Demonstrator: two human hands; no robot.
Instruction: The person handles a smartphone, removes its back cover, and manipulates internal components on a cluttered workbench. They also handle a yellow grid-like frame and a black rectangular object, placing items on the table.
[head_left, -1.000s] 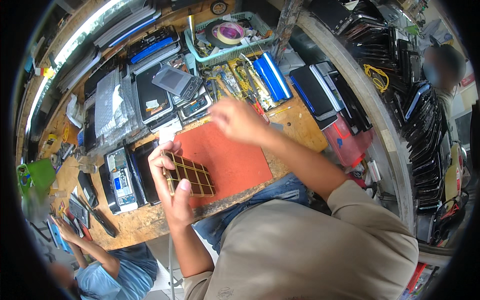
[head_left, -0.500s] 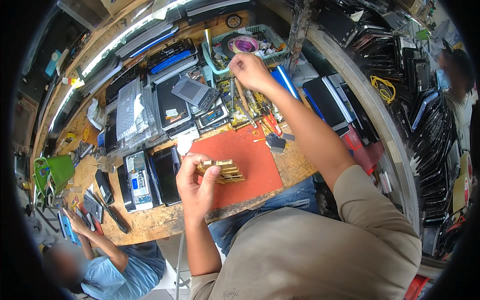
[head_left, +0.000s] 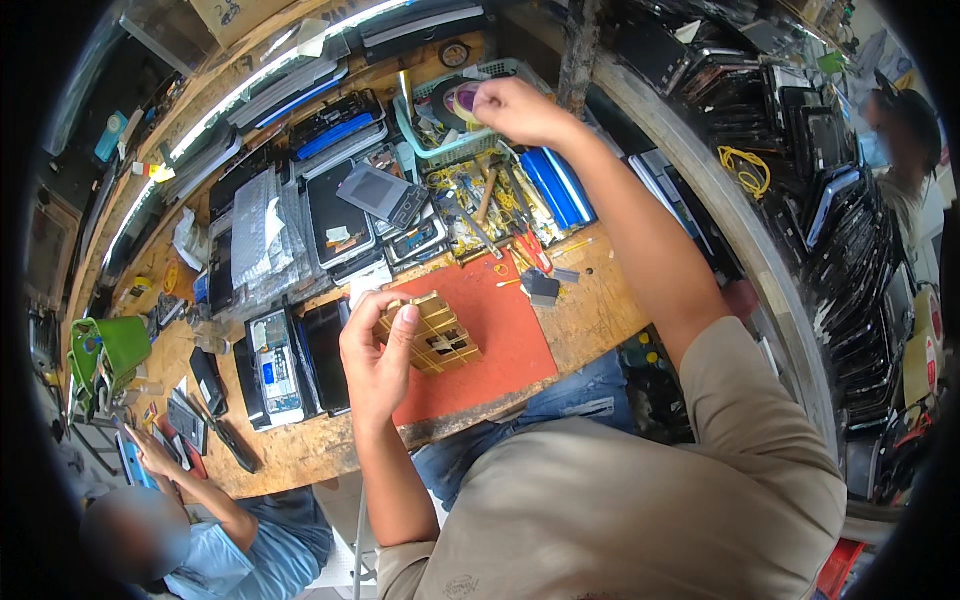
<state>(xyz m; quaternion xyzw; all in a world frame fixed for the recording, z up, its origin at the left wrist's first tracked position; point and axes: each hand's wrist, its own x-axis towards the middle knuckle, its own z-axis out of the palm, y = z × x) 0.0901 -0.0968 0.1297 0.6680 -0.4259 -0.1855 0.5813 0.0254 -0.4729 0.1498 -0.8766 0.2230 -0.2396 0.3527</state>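
My left hand [head_left: 382, 350] grips a gold-coloured block with a grid pattern [head_left: 440, 330], tilted up over the red mat [head_left: 515, 340]. My right hand [head_left: 510, 108] is at the mint-green basket [head_left: 416, 140], fingers curled beside a roll of purple and cream tape [head_left: 463, 97]; whatever its fingertips hold is too small to make out. Below the basket lies a tray of small tools and yellow wires [head_left: 470, 205] beside a blue cylinder [head_left: 555, 185]. A small dark grey block [head_left: 541, 292] rests on the mat's right edge.
Stacked phones and tablets [head_left: 335, 210] line the bench [head_left: 290, 455]; an opened tablet [head_left: 275, 370] is left of the mat. A co-worker in a blue shirt [head_left: 230, 560] works at lower left. Another person [head_left: 900, 140] is behind piles of dark devices [head_left: 820, 240] at right.
My right hand has risen from above the mat, over the tool tray, to the tape in the basket. My left hand has shifted right, turning the gridded block it holds.
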